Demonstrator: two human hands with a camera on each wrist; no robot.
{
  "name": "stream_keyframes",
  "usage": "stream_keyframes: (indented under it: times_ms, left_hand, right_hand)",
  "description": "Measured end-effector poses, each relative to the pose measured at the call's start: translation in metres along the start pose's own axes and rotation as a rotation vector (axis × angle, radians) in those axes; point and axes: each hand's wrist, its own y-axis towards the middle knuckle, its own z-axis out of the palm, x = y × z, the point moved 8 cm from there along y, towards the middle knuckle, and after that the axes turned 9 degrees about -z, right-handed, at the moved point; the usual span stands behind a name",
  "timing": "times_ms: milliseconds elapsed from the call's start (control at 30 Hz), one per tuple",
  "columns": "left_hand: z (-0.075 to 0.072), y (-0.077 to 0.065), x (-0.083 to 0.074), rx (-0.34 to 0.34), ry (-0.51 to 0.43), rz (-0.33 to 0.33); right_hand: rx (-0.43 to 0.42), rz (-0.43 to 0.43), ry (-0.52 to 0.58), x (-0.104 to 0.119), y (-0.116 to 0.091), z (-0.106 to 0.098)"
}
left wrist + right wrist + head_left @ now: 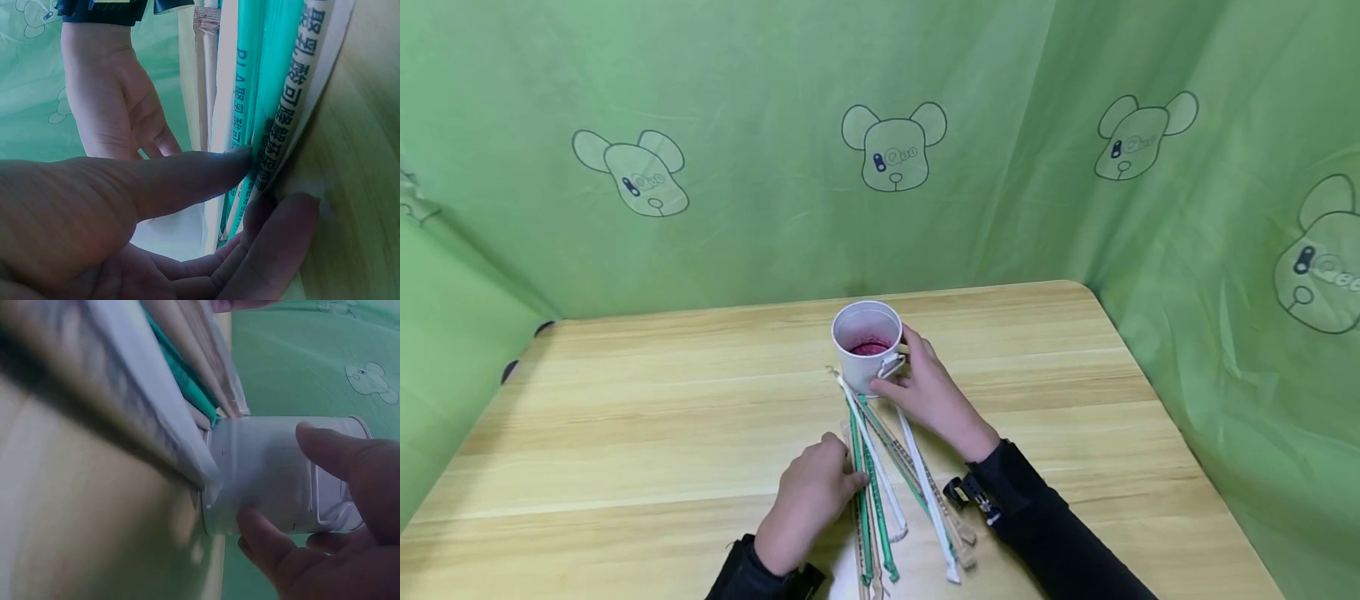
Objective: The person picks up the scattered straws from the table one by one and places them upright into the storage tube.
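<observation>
A white mug with a dark pink stain inside its bottom stands upright toward the back of the table. My right hand holds it from the right, thumb on the near side and fingers round the handle side; the handle shows between them. Several wrapped straws, among them a green straw and a white straw, fan out from the mug's base toward me. With thumb and fingers my left hand pinches the left part of this bundle; green wrappers with dark print lie against the thumb.
The wooden table ends at the back against a green curtain with bear-head outlines. The curtain also runs along both sides. Dark sleeves cover both forearms.
</observation>
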Motion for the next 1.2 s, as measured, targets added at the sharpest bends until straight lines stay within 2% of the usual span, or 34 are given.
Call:
stream_keyframes:
  times_ms: [200, 367, 600, 667, 867, 933, 1100, 1200]
  left_hand:
    - [-0.001, -0.002, 0.001, 0.006, -0.001, -0.003]
    - [0.006, 0.004, 0.005, 0.051, -0.051, 0.005]
    - [0.032, 0.028, 0.034, 0.074, -0.026, -0.005]
    - [0.035, 0.03, 0.036, 0.071, -0.017, -0.008]
    - [0.03, 0.022, 0.028, 0.051, -0.013, -0.031]
    - [0.027, 0.019, 0.026, 0.024, -0.021, -0.019]
    - [0.035, 0.029, 0.037, 0.019, -0.032, 0.02]
    - [0.036, 0.034, 0.041, 0.067, -0.037, 0.026]
  right_hand:
    - [0.032, 0.043, 0.035, 0.001, -0.003, 0.002]
    - [0.062, 0.065, 0.028, 0.003, -0.006, -0.001]
    - [0.071, 0.074, 0.023, 0.003, -0.007, -0.007]
    - [0.069, 0.082, 0.021, 0.003, -0.007, -0.008]
    - [0.068, 0.094, 0.002, 0.003, -0.007, -0.012]
    - [0.074, 0.098, 0.001, 0.002, -0.007, -0.013]
    - [0.077, 0.12, -0.012, 0.0, -0.008, -0.016]
    - [0.078, 0.137, -0.034, -0.002, -0.009, -0.018]
